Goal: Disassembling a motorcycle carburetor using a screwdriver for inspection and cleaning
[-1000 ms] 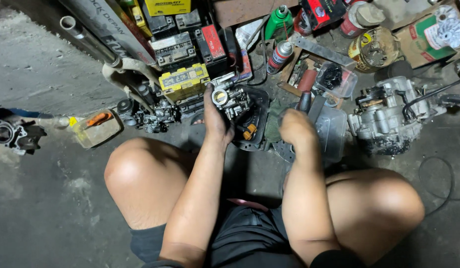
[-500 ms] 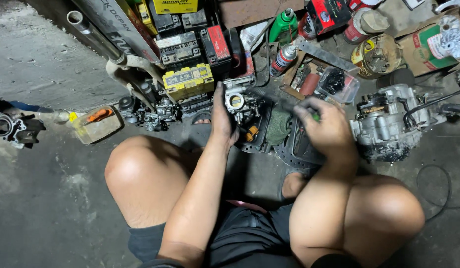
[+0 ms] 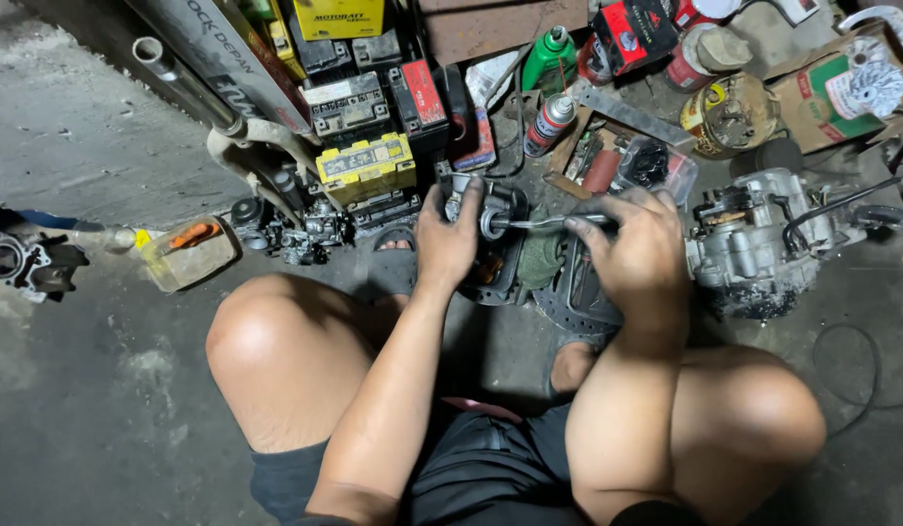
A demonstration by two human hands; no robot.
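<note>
Your right hand pinches a thin metal tool, fingers closed round its shaft, tip aimed left into the round bore of the carburetor. Your left hand wraps that body from its left side, fingers curled over the top, thumb hidden. The carburetor sits on the floor between your knees, over a dark disc, with a green rag just beside it. Judgement: keep the left grip firm and the tool in line with the bore; a slanted tip could slip or score the seat, so turn gently and let the wrist, not the arm, do the work. Containers: clear tub, left of your knee, holds an orange-handled tool; clear tray behind your right hand holds dark small parts, kind not resolvable; yellow tin holds metal bits; cardboard box holds a white finned part. Green bottle and spray can stand capped; contents unseen.
</note>
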